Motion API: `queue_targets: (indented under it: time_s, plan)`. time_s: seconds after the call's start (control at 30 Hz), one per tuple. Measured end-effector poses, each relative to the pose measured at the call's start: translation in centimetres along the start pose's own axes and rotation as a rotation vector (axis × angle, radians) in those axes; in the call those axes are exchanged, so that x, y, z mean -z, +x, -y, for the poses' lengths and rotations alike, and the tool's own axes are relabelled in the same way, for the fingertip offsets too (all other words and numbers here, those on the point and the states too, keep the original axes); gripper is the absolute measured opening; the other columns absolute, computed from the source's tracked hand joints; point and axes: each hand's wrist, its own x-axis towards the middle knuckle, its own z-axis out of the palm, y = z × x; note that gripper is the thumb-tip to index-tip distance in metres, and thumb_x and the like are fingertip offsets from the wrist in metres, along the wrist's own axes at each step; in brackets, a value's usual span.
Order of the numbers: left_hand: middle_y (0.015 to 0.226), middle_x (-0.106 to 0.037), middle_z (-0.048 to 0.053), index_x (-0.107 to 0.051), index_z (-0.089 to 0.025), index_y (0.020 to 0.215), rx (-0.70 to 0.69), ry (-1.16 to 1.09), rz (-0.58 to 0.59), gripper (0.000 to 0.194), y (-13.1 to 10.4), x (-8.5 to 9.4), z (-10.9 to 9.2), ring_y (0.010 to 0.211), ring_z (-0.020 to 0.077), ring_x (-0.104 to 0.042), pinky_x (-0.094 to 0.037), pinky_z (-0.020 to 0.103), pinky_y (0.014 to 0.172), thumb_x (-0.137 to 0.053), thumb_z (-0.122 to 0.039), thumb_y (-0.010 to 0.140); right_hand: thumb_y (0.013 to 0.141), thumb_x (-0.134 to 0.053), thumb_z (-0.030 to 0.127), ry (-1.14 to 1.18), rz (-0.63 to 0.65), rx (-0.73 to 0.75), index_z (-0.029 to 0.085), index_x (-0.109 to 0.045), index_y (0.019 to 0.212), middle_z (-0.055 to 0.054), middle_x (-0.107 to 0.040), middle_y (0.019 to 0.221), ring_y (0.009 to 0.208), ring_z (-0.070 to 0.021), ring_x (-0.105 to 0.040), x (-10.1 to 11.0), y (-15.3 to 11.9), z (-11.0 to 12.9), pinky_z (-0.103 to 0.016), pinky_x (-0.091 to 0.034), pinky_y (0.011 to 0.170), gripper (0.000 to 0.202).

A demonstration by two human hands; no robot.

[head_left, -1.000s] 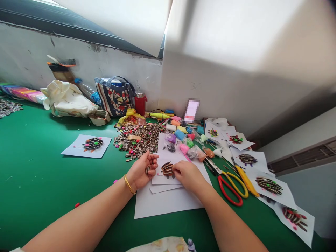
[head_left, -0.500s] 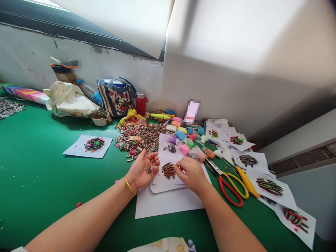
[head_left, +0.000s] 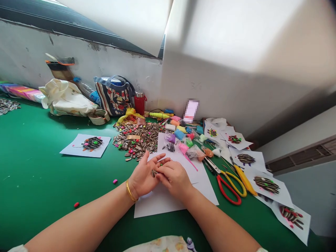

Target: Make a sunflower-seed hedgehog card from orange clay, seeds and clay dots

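Observation:
My left hand [head_left: 144, 173] is palm up, fingers stretched out, with a few striped sunflower seeds [head_left: 153, 173] lying in it. Over that palm, my right hand [head_left: 174, 178] has its fingers pinched at one of the seeds. Both hands are above white paper sheets [head_left: 196, 196] and hide the seed hedgehog on the upper one. Just behind them lies a heap of sunflower seeds [head_left: 147, 136] mixed with red, pink and green ones. A pink strip [head_left: 191, 161] crosses the paper.
Scissors [head_left: 228, 185] and a yellow cutter [head_left: 244, 178] lie right of the paper. Behind are bags of coloured clay [head_left: 181, 134]. Finished seed pictures [head_left: 266, 184] line the right edge; another card [head_left: 76, 148] is at left. Bags [head_left: 114, 96] and a red flask [head_left: 139, 104] stand by the wall.
My right hand has moved left from the seed hedgehog to my left palm. The hedgehog is now hidden behind the hands. The view has shifted slightly.

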Motion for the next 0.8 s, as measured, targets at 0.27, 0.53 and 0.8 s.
queue_targets:
  time_s: [0.27, 0.53, 0.8]
  plan:
    - [0.062, -0.048, -0.002, -0.058, -0.016, 0.08, -0.155, 0.594, -0.126, 0.031, 0.1, 0.1, 0.6, 0.049, 0.0054, -0.039, -0.022, 0.015, 0.04, -0.06, -0.046, 0.085, 0.094, -0.05, 0.031, 0.216, -0.167, -0.257, 0.021, -0.063, 0.081, -0.003, -0.061, 0.076, 0.074, -0.0168, -0.056, 1.7, -0.2, -0.4, -0.031, -0.045, 0.072, 0.02]
    - [0.058, -0.04, -0.005, -0.053, -0.018, 0.07, -0.348, 0.99, -0.125, 0.03, 0.2, 0.2, 0.5, 0.05, 0.008, -0.028, -0.021, 0.022, 0.046, -0.058, -0.045, 0.083, 0.095, -0.045, 0.03, 0.132, -0.16, -0.208, 0.02, -0.055, 0.078, -0.003, -0.056, 0.077, 0.076, -0.0168, -0.051, 2.2, -0.5, -1.2, -0.029, -0.04, 0.071, 0.022]
    - [0.058, -0.04, -0.005, -0.05, -0.018, 0.07, -0.353, 0.922, -0.159, 0.034, 0.7, 1.3, 0.1, 0.051, 0.0085, -0.029, -0.021, 0.021, 0.046, -0.057, -0.049, 0.083, 0.095, -0.045, 0.027, 0.262, 0.287, -0.09, 0.02, -0.061, 0.08, -0.001, -0.062, 0.077, 0.075, -0.0146, -0.055, 2.9, -0.4, 0.0, -0.026, -0.043, 0.072, 0.023]
